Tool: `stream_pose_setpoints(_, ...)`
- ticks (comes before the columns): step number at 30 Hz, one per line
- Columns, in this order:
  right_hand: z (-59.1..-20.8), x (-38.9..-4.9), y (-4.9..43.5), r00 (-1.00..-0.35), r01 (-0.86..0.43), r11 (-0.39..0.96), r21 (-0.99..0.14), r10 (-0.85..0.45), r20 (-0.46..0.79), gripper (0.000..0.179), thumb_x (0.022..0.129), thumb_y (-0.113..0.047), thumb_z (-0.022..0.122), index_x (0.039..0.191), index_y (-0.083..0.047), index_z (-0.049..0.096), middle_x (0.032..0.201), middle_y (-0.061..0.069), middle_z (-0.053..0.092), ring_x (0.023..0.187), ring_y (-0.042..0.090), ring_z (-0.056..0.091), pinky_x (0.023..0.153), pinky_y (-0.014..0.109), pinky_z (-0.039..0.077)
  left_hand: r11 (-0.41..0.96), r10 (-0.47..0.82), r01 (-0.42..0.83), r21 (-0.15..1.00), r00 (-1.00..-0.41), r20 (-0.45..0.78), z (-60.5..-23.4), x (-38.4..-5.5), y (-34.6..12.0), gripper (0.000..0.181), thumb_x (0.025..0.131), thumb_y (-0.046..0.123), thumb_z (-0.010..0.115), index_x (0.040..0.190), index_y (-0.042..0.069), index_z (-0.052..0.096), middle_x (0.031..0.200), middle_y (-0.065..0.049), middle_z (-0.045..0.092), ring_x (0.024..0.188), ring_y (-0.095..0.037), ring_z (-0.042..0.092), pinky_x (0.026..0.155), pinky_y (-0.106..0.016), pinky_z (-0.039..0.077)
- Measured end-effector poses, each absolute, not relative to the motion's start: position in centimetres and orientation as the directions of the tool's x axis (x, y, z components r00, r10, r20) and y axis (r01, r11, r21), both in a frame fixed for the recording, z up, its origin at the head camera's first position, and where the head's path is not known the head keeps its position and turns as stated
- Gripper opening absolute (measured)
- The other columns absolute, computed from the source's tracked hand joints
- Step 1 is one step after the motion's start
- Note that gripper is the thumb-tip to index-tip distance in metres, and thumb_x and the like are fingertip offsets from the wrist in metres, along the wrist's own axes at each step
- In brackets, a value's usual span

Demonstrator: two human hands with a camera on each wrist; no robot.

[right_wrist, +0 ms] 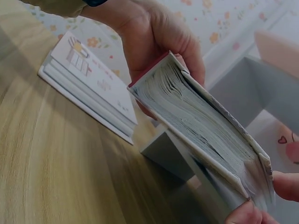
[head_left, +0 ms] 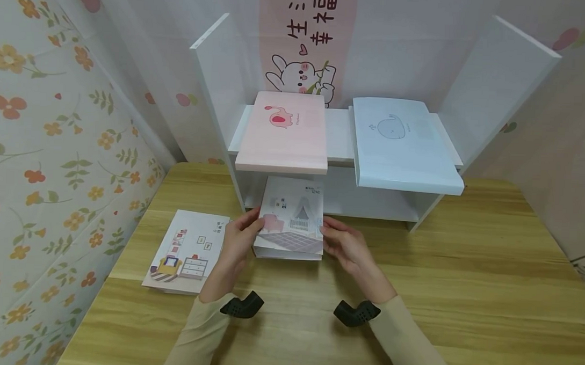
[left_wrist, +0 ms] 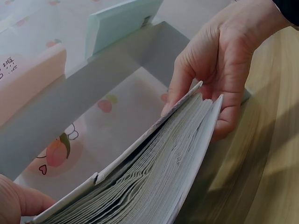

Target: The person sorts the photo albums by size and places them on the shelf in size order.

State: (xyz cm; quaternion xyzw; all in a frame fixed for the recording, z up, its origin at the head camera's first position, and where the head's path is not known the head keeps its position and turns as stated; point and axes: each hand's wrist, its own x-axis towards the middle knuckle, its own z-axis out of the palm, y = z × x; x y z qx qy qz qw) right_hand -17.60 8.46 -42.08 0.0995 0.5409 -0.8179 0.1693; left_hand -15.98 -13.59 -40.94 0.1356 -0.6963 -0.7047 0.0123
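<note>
Gripping the thick book (head_left: 291, 217) btwn our L hand (head_left: 237, 242) & R hand (head_left: 348, 249), head view, we've fingers clamped on its sides, pink book (head_left: 283, 136) just past them. L wrist: covers (left_wrist: 195, 151) look stiff, pages (left_wrist: 159, 154) loose; prob. heavyish. R wrist: spine's (right_wrist: 148, 70) by L fingers; best squeeze both covers nr R fingers.

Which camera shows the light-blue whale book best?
The head view: there the light-blue whale book shows its whole front cover. The left wrist view catches only part, cropped at the top; the right wrist view, none.
</note>
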Motion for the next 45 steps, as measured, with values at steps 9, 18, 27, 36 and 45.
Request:
stream_pose_setpoints(9,-43.1,-18.1,7.9,-0.93,0.363,-0.384,-0.849,-0.102,-0.352,0.038,0.087,0.006,0.058,0.124,0.011,0.051,0.084,-0.001,0.065,0.074,0.009,0.059,0.072,0.022,0.048,-0.069,-0.192,-0.135,0.988,-0.97,-0.146,-41.4,-16.2,-13.7,0.042,0.09,0.005,0.056,0.131,-0.003,0.049,0.131,-0.02,0.05,0.117,-0.024,0.047,0.091,-0.028,0.04)
stream_pose_setpoints(18,-44.0,-18.0,7.4,-0.959,0.273,-0.398,-0.876,-0.036,-0.283,0.041,0.081,-0.006,0.072,0.113,0.013,0.056,0.09,0.003,0.063,0.078,0.009,0.057,0.075,0.018,0.048,-0.105,-0.105,-0.062,0.993,-0.992,-0.073,-42.5,-16.0,-14.3,0.053,0.088,-0.003,0.053,0.139,-0.005,0.038,0.144,-0.02,0.036,0.129,-0.026,0.036,0.096,-0.019,0.037)
stream_pose_setpoints(27,-44.6,-18.4,7.5,-0.933,0.348,-0.406,-0.845,-0.061,-0.354,0.035,0.089,0.003,0.058,0.121,0.013,0.051,0.088,0.001,0.062,0.078,0.009,0.059,0.074,0.019,0.049,-0.092,-0.053,-0.052,0.994,-0.997,-0.057,-43.0,-15.7,-14.7,0.06,0.084,-0.005,0.054,0.141,-0.002,0.036,0.14,-0.021,0.039,0.12,-0.024,0.039,0.083,-0.012,0.04)
stream_pose_setpoints(36,-44.8,-18.3,7.9,-0.938,0.345,-0.418,-0.84,-0.178,-0.297,0.05,0.09,0.006,0.054,0.137,0.007,0.04,0.106,0.001,0.063,0.095,0.009,0.059,0.084,0.02,0.047,-0.156,-0.004,0.026,0.987,-1.0,0.026,-43.4,-15.4,-15.1,0.062,0.083,-0.007,0.054,0.141,-0.007,0.032,0.148,-0.02,0.03,0.134,-0.028,0.028,0.109,-0.035,0.024)
stream_pose_setpoints(45,-44.8,-18.7,7.5,-0.933,0.351,-0.386,-0.853,-0.07,-0.352,0.044,0.09,0.002,0.057,0.13,0.013,0.043,0.097,0.0,0.06,0.085,0.008,0.059,0.08,0.017,0.048,-0.21,-0.065,0.036,0.977,-0.998,0.023,-43.4,-15.8,-14.7,0.055,0.086,-0.009,0.053,0.138,-0.01,0.036,0.146,-0.021,0.032,0.135,-0.027,0.031,0.107,-0.028,0.03)
